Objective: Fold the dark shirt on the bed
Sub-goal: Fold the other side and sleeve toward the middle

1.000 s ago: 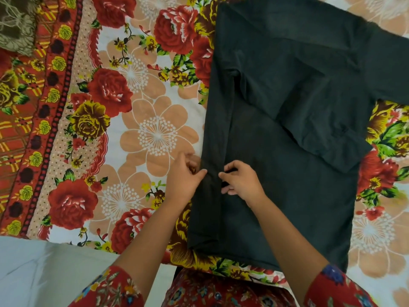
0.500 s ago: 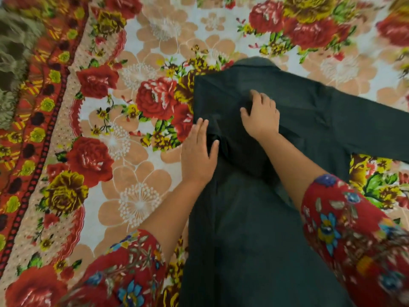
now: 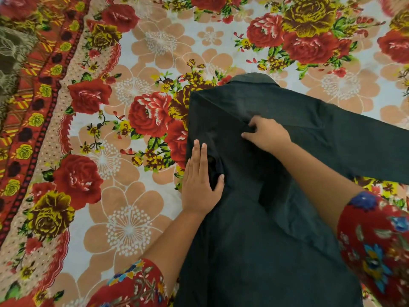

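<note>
Floral bedsheet [image 3: 132,218] under dark shirt [image 3: 254,240] | left hand [image 3: 200,182] flat, fingers straight, pressing folded edge; right hand [image 3: 269,136] pinching cloth | left side seems folded; sleeve [image 3: 365,147] outstretched; early yet

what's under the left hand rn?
The left hand lies flat on the dark shirt, at its folded side edge beside the floral bedsheet. Fabric beneath the palm is covered.

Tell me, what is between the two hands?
Just the dark shirt: wrinkled cloth runs from the left hand to the right hand, seen in the head view.
</note>
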